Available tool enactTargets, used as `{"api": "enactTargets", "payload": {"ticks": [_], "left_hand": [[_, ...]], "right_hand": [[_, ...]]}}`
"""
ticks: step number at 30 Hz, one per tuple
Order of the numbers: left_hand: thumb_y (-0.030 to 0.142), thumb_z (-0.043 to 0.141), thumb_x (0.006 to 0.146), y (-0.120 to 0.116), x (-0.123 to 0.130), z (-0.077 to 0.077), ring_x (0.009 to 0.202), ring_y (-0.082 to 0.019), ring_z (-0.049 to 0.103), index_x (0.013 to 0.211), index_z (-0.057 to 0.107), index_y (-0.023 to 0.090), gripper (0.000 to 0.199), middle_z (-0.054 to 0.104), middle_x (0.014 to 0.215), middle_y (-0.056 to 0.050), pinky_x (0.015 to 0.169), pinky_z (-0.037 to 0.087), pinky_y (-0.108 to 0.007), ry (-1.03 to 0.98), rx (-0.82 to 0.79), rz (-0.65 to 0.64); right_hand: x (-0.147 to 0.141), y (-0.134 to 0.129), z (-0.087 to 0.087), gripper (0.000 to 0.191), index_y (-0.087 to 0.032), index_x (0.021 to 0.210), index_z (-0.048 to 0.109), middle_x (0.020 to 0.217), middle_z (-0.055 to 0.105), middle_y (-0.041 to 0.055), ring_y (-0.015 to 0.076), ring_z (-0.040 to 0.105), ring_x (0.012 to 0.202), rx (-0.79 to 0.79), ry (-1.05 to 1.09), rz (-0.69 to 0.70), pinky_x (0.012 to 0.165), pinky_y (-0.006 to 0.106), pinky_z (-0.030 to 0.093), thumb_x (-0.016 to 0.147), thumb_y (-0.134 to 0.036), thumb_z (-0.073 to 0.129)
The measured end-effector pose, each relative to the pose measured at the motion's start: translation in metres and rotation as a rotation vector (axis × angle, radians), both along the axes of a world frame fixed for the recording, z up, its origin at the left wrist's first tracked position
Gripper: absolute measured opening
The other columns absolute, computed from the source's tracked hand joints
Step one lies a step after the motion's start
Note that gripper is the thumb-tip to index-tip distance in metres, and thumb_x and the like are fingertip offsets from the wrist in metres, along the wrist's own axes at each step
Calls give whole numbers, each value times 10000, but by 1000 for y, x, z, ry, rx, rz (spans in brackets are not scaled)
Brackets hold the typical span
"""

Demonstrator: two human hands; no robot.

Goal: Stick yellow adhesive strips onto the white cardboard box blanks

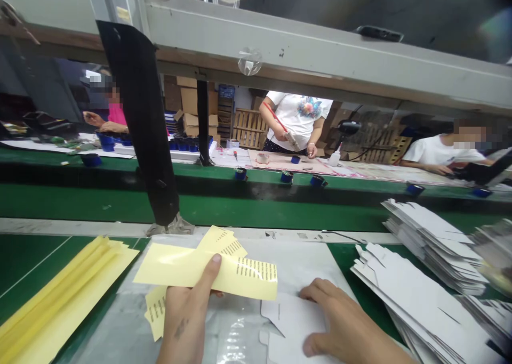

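A strip of yellow labels with rows of dark print is pinched in my left hand, the thumb lying across its face. More yellow label pieces stick out behind that strip, and others show left of my wrist. My right hand rests over a flat white carton blank, thumb and fingers apart at its right side. The blank lies on a greyish plastic sheet, beside a clear plastic piece. My palm hides part of the blank.
Long yellow sheets lie at the left. Stacks of folded white cartons stand at the right. Beyond a metal edge runs a green conveyor belt carrying blue cup-like parts. A black-wrapped post and an overhead shelf stand before several co-workers.
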State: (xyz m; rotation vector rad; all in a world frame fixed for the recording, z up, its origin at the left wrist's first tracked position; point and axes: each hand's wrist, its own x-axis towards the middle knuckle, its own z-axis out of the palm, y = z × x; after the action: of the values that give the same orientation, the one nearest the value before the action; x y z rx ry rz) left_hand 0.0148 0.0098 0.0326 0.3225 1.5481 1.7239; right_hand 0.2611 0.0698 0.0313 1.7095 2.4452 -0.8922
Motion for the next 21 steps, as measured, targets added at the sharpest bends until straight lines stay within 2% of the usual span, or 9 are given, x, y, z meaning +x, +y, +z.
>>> {"api": "enactTargets", "payload": {"ticks": [3,6,9,11,14,17,19,21], "left_hand": [[449,880,592,2,-1,-1,770,-283,688,947,736,129,499,735,778,-85,622,551,-361,14,-7,-2],[432,879,596,2,-3,-2,782,-293,691,955,728,144,484,724,743,-69,663,566,-391,9,-19,4],[405,869,614,1,-3,1,818,-295,690,956,720,162,445,741,847,-79,692,575,-413,13,-31,14],[384,864,620,1,-2,3,833,-299,688,938,713,171,411,746,904,-88,686,580,-422,18,-36,18],[352,868,610,2,-1,5,837,-311,689,891,688,177,376,745,918,-102,639,582,-418,15,-39,39],[336,871,597,5,-1,1,856,-325,689,885,670,192,380,746,918,-103,616,575,-413,11,-46,32],[350,864,606,6,-1,-4,877,-342,689,888,674,203,370,748,887,-94,633,573,-428,23,-57,-1],[366,852,621,6,0,-8,897,-355,689,880,685,206,348,745,841,-83,692,574,-458,39,-75,-22]], "right_hand": [[-5,-2,5,423,-218,987,606,1054,598,37,251,552,981,-8,51,-60,846,347,432,582,-218,728],[-6,-9,16,350,-254,902,507,953,599,-15,211,548,883,-71,128,-133,739,295,425,613,-238,704],[-2,-16,20,222,-272,914,507,930,636,-26,219,584,924,-84,246,-145,802,310,443,725,-273,623],[8,-16,19,174,-280,964,567,1010,674,-7,245,605,1028,17,323,-153,908,347,441,794,-317,574],[40,-4,21,280,-271,1021,640,1111,709,33,273,625,1098,261,385,-226,973,367,451,858,-472,532],[93,18,32,408,-255,983,672,1069,743,58,288,685,1002,519,302,-454,886,371,524,812,-595,527],[130,32,40,450,-249,961,677,1011,755,82,313,702,957,642,206,-601,830,409,550,770,-622,511],[157,41,44,426,-232,918,678,970,750,135,358,697,934,702,139,-643,818,474,542,738,-582,514]]}}
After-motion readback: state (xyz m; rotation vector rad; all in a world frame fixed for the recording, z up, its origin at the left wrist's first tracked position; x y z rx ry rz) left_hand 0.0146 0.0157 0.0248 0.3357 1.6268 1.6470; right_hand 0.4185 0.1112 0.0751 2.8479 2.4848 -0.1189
